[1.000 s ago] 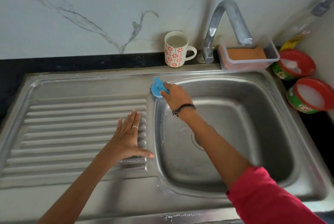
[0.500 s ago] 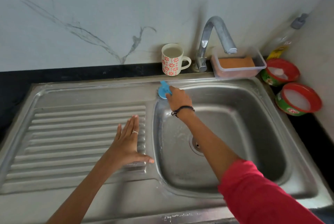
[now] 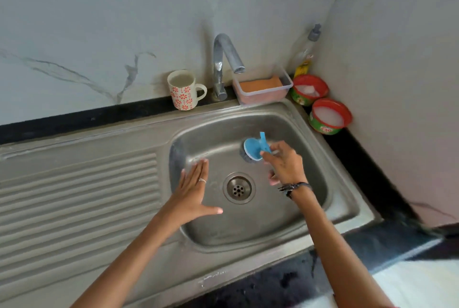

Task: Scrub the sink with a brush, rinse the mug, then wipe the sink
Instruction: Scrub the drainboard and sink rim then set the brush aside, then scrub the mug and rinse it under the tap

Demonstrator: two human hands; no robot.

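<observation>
Right hand (image 3: 285, 166) reaches into the steel sink (image 3: 342, 210), its fingers curled round the handle of a blue brush (image 3: 254, 147). Its round head presses against the far wall of the basin, beyond the drain (image 3: 238, 188) and a little to its right. A dark band circles that wrist. Left hand (image 3: 191, 193) is over the left side of the basin with fingers straight and together and thumb spread toward the drain, holding nothing; whether the palm touches the steel I cannot tell. A ring shows on one finger. To the left of the basin lies the ribbed draining board (image 3: 74, 198). On the far rim, just left of the curved tap (image 3: 223, 64), stands an upright white mug (image 3: 183, 91) with red flowers, its handle turned right toward the tap. Right of the tap sits a clear plastic box (image 3: 285, 86) with an orange sponge (image 3: 260, 83) inside it. In the far right corner of the dark desk (image 3: 360, 158) are two red-rimmed green tubs (image 3: 330, 116) of white paste, with a clear bottle (image 3: 306, 56) against the marble wall behind them.
</observation>
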